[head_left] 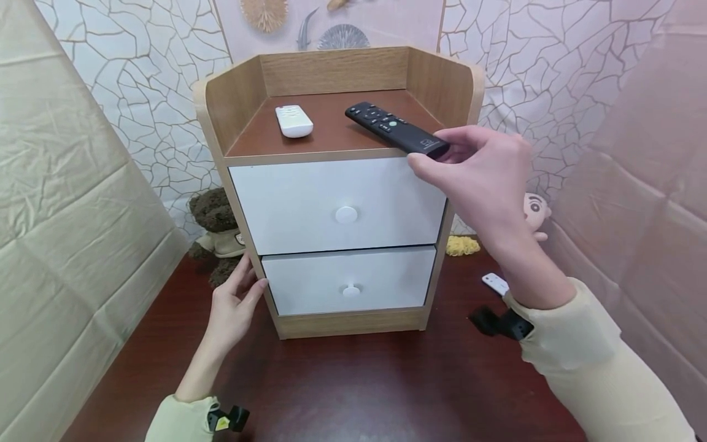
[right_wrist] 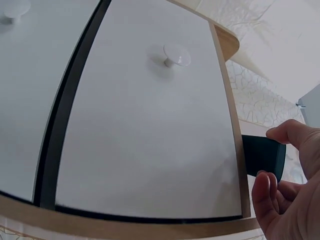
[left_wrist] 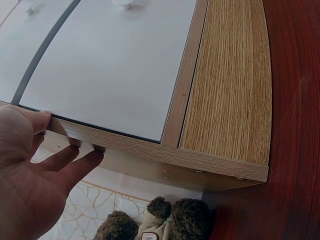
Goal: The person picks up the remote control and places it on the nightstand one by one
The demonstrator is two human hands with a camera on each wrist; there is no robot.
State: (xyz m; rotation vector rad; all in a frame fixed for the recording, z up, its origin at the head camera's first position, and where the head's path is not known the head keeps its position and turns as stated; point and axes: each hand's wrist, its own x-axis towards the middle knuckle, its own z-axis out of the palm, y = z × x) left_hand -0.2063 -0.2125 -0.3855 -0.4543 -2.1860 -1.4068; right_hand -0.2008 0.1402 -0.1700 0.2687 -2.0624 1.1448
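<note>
A black remote control [head_left: 397, 127] slants over the brown top of a small wooden cabinet [head_left: 353, 322]. My right hand [head_left: 483, 175] pinches its near end between thumb and fingers; in the right wrist view only the dark end of the remote [right_wrist: 264, 156] shows past the cabinet's edge. Whether the remote touches the top, I cannot tell. Low on the cabinet's left side, my left hand [head_left: 234, 307] grips the edge, thumb on the front frame and fingers round the side panel. A white remote [head_left: 294, 121] lies to the left on the top. Both white drawers [head_left: 298, 209] look closed.
Raised wooden walls [head_left: 334, 70] border the cabinet top at the back and sides. Brown plush bears [left_wrist: 187, 220] sit beside its left side. To the right are a yellow fuzzy item [head_left: 463, 245], a plush figure [head_left: 536, 212] and another white remote-like item [head_left: 495, 283] on the dark table [head_left: 353, 387].
</note>
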